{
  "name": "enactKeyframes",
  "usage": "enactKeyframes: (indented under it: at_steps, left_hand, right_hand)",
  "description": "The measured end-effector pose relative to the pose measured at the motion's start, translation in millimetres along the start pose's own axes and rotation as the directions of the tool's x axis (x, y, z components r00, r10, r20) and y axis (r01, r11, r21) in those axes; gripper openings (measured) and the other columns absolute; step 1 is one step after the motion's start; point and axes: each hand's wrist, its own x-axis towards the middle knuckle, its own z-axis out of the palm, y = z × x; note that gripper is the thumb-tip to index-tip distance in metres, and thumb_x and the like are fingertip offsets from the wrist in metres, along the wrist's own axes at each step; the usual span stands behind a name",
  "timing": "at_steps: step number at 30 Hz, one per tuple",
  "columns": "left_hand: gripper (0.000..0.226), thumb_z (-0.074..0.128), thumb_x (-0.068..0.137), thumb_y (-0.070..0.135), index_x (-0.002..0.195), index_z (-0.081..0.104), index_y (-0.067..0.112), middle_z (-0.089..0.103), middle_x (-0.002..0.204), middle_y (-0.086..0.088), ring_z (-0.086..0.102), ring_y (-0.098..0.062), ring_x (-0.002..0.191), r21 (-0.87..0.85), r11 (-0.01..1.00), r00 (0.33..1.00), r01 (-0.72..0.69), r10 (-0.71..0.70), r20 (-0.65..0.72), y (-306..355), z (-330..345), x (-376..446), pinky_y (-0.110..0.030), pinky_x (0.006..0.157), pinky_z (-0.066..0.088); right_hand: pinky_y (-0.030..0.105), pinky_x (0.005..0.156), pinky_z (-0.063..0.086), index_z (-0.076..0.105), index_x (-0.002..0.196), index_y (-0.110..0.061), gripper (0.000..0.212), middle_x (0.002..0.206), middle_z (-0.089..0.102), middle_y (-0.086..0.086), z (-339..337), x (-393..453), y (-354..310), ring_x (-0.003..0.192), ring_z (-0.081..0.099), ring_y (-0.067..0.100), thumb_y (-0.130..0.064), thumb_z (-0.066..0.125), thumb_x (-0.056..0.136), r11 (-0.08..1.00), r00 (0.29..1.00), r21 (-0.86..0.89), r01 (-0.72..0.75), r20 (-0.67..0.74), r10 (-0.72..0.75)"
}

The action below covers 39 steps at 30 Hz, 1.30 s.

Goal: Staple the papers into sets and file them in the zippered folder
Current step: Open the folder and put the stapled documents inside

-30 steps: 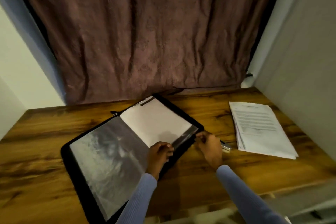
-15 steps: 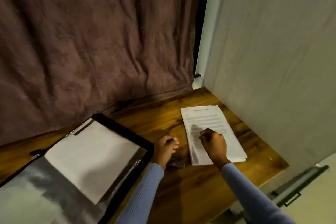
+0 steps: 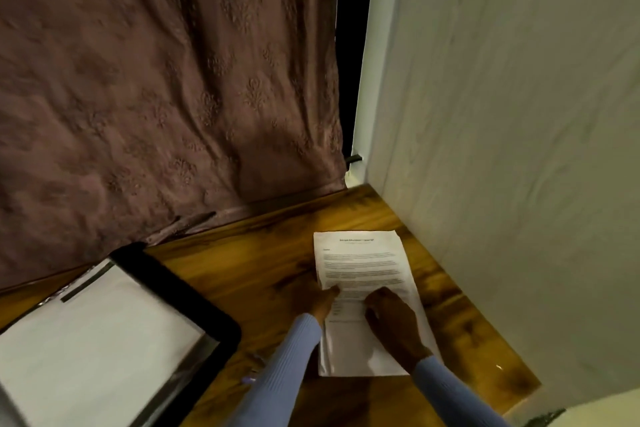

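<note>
On the paper stack (image 3: 360,263), left hand (image 3: 320,302) newly arrived, right hand (image 3: 389,315) curled, either grip unclear

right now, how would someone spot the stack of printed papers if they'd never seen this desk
Start at the pale wall panel on the right and drop to the wooden desk. The stack of printed papers lies beside it, under both hands. Unlike the blank sheet in the open black folder, it carries lines of text.

Left hand (image 3: 320,302): off the zippered folder (image 3: 194,302) — now at left edge of paper stack (image 3: 360,263).
Right hand (image 3: 391,317): moved from folder corner — now resting on stack.
</note>
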Motion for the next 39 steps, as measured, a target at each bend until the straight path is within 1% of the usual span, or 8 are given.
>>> enactKeyframes:
  at_steps: [6,12,16,22,26,31,36,39]
  left_hand:
    - [0.032,0.05,0.095,0.017,0.127,0.053,0.016,0.055,0.13,-0.007,0.054,-0.027,0.118,0.126,0.989,0.994,-0.081,0.089,-0.059,1.4,7.3,3.2,-0.03,0.091,0.047]
    - [0.034,0.054,0.094,0.027,0.128,0.049,0.027,0.058,0.127,-0.007,0.057,-0.026,0.112,-0.141,0.983,0.993,-0.116,0.112,-0.034,-3.8,-17.9,4.6,-0.049,0.096,0.047]
    - [0.024,0.052,0.095,0.025,0.119,0.054,0.027,0.066,0.109,-0.001,0.063,-0.018,0.096,-0.34,0.934,0.994,-0.107,0.106,-0.021,5.8,-43.4,-6.5,-0.035,0.075,0.054]
    - [0.03,0.05,0.094,0.01,0.124,0.053,0.016,0.066,0.112,-0.007,0.066,-0.02,0.093,-0.433,0.875,0.976,-0.217,0.199,-0.088,10.7,-85.0,-16.1,-0.027,0.067,0.055]
    - [0.033,0.045,0.096,0.004,0.128,0.049,0.01,0.064,0.115,-0.01,0.065,-0.018,0.091,-0.438,0.872,0.974,-0.22,0.17,-0.151,3.7,-114.1,-29.9,-0.021,0.064,0.055]
    - [0.03,0.047,0.097,0.014,0.126,0.052,0.013,0.064,0.119,-0.011,0.064,-0.024,0.102,-0.414,0.874,0.96,-0.254,0.174,-0.222,-21.5,-155.7,-67.0,-0.037,0.086,0.052]
    - [0.046,0.031,0.091,0.056,0.108,0.064,0.028,0.072,0.103,-0.003,0.068,-0.021,0.097,-0.453,0.871,0.978,-0.191,0.128,-0.166,-37.9,-195.2,-132.7,-0.037,0.081,0.055]
    - [0.071,0.019,0.073,0.072,0.113,0.06,0.03,0.07,0.108,-0.005,0.065,-0.024,0.101,-0.526,0.843,0.992,-0.109,0.062,-0.107,-55.5,-220.3,-169.7,-0.035,0.074,0.057]
  right_hand:
    - [0.029,0.086,0.052,0.061,0.112,-0.02,0.025,0.123,0.061,0.001,2.6,0.5,5.2,0.112,0.059,0.021,-0.021,0.061,0.086,0.998,0.999,0.054,0.027,-0.046,-0.025]
    - [0.02,0.103,0.04,0.058,0.109,-0.024,0.022,0.135,0.042,-0.015,-13.4,19.2,4.1,0.12,0.043,0.002,-0.02,0.06,0.087,0.944,0.993,0.33,0.027,-0.121,0.014]
    - [0.048,0.093,0.049,0.06,0.104,-0.014,0.032,0.109,0.064,0.006,-22.3,38.3,2.1,0.1,0.062,0.02,-0.037,0.062,0.081,0.813,0.995,0.581,-0.036,-0.053,0.082]
    - [0.012,0.073,0.051,0.071,0.088,-0.005,0.013,0.097,0.068,-0.001,-54.7,63.2,-30.5,0.097,0.063,0.018,0.003,0.068,0.079,0.65,0.996,0.755,-0.087,0.059,0.064]
    - [0.012,0.084,0.051,0.069,0.098,-0.001,0.02,0.109,0.066,0.008,-59.4,59.6,-69.4,0.099,0.061,0.012,0.003,0.067,0.079,0.739,0.99,0.674,-0.002,0.107,-0.096]
    - [0.016,0.091,0.041,0.064,0.111,-0.008,0.025,0.125,0.059,0.006,-40.4,26.1,-140.6,0.117,0.054,0.02,-0.014,0.063,0.087,0.892,0.963,0.434,0.124,0.166,-0.214]
    - [0.032,0.084,0.054,0.066,0.107,-0.02,0.053,0.115,0.067,0.0,-18.9,-34.8,-224.9,0.103,0.064,0.02,-0.063,0.049,0.081,0.926,0.932,0.278,0.255,0.184,-0.312]
    - [0.033,0.074,0.054,0.066,0.093,-0.018,0.056,0.095,0.07,0.003,-2.5,-71.0,-267.1,0.086,0.066,0.023,-0.068,0.043,0.081,0.929,0.904,0.155,0.336,0.225,-0.364]
